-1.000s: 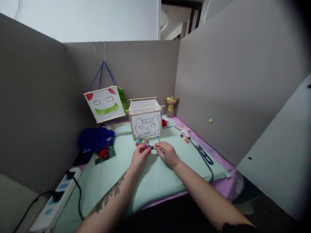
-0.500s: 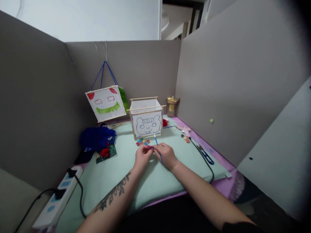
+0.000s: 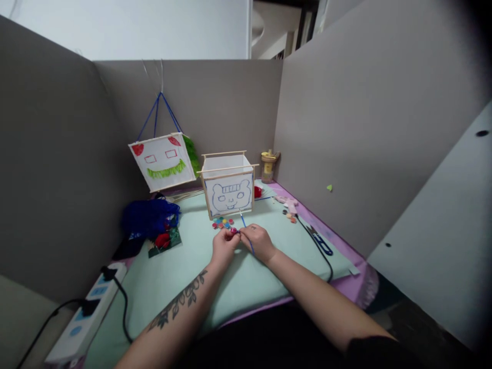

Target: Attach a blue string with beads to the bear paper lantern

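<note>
Spreading across the desk between grey partition walls, a pale green mat (image 3: 215,287) lies over a purple sheet (image 3: 346,271). On the mat's far side stands a white paper box lantern (image 3: 229,187) with a bear face drawn in blue, and to its left a second lantern (image 3: 163,163) hangs tilted from blue strings. A heap of blue yarn (image 3: 149,218) sits at the mat's left edge, a white power strip (image 3: 86,312) nearer the viewer. Just in front of the bear lantern lies a cluster of coloured buttons (image 3: 223,222). The left hand (image 3: 224,245) pinches a small pink bead (image 3: 232,231) between its fingertips; the right hand (image 3: 260,242), touching it, grips a thin blue cord (image 3: 246,233) whose end meets the bead.
</note>
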Motion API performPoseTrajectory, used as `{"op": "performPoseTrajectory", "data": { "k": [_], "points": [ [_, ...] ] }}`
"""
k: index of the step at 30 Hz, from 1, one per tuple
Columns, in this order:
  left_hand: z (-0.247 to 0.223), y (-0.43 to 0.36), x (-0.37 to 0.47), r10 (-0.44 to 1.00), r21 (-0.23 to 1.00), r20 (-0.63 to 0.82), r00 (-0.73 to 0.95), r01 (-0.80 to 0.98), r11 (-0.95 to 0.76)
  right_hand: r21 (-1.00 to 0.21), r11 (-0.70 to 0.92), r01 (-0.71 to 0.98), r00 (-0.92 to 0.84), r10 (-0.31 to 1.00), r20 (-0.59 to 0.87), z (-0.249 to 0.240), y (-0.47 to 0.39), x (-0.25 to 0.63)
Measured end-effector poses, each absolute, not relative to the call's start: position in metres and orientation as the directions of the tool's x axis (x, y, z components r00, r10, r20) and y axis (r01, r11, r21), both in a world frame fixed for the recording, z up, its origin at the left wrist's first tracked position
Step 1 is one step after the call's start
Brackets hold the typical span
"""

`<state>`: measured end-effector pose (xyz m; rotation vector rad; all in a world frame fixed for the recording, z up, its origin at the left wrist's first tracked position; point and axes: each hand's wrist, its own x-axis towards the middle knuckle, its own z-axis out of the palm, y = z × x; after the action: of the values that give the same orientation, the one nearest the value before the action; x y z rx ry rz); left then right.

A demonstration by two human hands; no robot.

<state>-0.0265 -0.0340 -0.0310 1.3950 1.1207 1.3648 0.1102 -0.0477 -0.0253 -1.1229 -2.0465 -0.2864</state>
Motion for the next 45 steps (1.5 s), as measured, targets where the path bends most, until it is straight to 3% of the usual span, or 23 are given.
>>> {"op": "performPoseTrajectory", "data": {
  "k": [17,29,45],
  "points": [
    [-0.022,-0.038,-0.025,0.971,0.971,0.235,-0.036,0.051,-0.233,-0.237,0.627,0.742,-0.285,0.615,0.735,-0.024,-0.047,0.111],
    [-0.026,-0.042,-0.025,0.947,0.935,0.32,-0.03,0.174,-0.311,-0.136,0.638,0.758,-0.368,0.59,0.718,-0.031,-0.045,0.111],
    [-0.03,-0.039,-0.025,0.948,0.938,0.317,-0.013,0.153,-0.311,-0.203,0.687,0.697,-0.363,0.583,0.727,-0.029,-0.043,0.116]
  ]
}}
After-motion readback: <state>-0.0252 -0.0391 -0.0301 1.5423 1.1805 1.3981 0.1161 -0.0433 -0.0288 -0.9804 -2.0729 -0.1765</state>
